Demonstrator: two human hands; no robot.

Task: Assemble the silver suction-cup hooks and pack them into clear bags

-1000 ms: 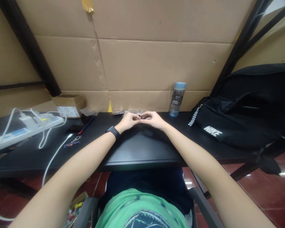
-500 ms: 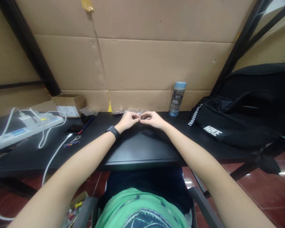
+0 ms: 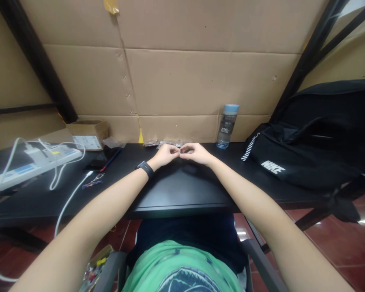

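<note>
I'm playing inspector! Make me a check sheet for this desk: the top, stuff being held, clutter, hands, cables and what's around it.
Surface: black desk, shiny in front.
Held stuff: too small or hidden to tell.
Clutter: box at left; shiny plastic behind the hands; bottle and bag at right.
Hands: left hand and right hand close together, over the desk.
Cables: white cable crosses the front edge; power strip at left.
Surroundings: cardboard behind; red floor below.
</note>
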